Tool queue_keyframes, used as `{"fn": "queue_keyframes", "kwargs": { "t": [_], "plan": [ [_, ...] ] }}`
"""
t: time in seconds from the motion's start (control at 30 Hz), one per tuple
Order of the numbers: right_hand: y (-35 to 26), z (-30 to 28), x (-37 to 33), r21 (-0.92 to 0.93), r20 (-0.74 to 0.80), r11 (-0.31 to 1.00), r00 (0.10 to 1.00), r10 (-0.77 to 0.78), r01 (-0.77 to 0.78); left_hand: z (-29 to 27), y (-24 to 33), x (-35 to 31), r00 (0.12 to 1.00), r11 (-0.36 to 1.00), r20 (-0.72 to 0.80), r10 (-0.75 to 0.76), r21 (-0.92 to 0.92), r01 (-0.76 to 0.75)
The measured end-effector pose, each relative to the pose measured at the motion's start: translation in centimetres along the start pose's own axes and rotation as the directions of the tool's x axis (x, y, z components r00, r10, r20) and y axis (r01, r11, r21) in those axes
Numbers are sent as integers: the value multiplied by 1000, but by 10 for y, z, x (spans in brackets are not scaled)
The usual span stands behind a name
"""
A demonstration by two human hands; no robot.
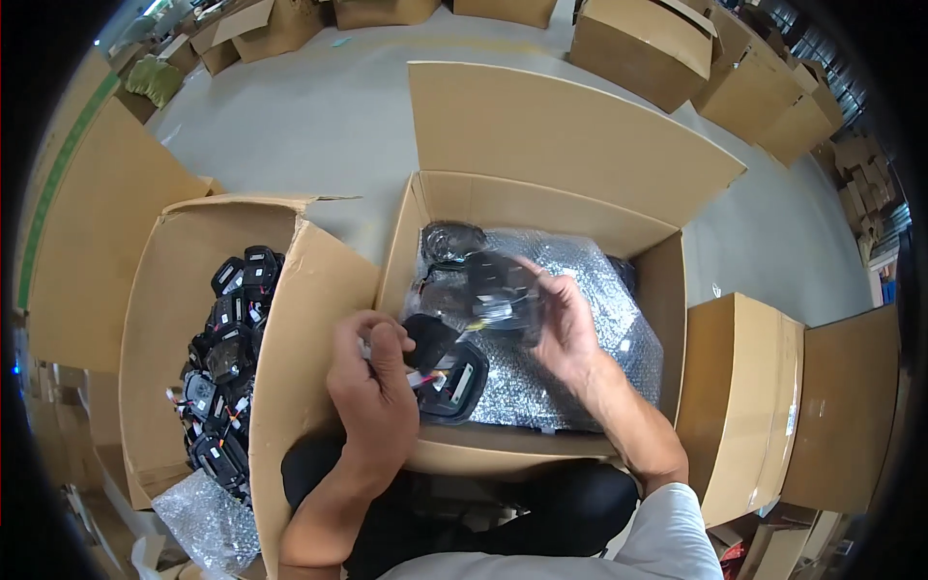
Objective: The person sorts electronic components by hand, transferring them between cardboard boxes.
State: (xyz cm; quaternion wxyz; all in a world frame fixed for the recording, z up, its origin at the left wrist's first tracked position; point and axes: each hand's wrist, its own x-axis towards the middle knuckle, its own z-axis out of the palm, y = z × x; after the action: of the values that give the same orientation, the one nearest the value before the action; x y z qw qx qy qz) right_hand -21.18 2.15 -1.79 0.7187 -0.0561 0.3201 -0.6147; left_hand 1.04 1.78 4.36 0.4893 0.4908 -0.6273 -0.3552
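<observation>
My left hand (372, 377) is closed on a small black plastic part (431, 341), pinched between thumb and fingers over the left side of the open carton (541, 198). My right hand (568, 333) grips the edge of a larger black rounded unit (503, 295), smeared by motion and shiny on its face. Coloured wires show near the two parts; where they connect I cannot tell. Below my left hand lies another black unit (464, 391) with a rounded frame. A bagged black unit (452, 242) sits in the carton's far left corner, beside silvery bubble wrap (599, 319).
On my left stands a second carton (290, 329) holding several black units with wires (227, 353). Bubble wrap (208, 522) lies by its near end. A closed carton (744, 406) is at my right. More cartons (643, 48) line the far floor.
</observation>
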Motion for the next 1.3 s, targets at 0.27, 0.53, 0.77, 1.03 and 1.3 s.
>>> {"fn": "queue_keyframes", "kwargs": {
  "t": [0.27,0.53,0.77,1.03,1.3],
  "plan": [
    [-41,-163,148,-769,-112,564,806,-582,300,9,8,9,984,949,92,-150,-267,169],
    [3,-64,73,-989,39,121,936,-349,86,-4,12,25,938,675,27,-347,-687,270],
    [38,-38,-39,-247,31,800,821,570,-547,33,14,-36,803,788,594,-48,-472,396],
    [23,-18,-36,-248,-182,943,967,179,-222,37,21,-63,466,949,856,223,-301,99],
    [-44,-212,99,-585,-455,784,716,-529,208,20,18,-78,620,915,674,402,-263,-306]
  ]
}}
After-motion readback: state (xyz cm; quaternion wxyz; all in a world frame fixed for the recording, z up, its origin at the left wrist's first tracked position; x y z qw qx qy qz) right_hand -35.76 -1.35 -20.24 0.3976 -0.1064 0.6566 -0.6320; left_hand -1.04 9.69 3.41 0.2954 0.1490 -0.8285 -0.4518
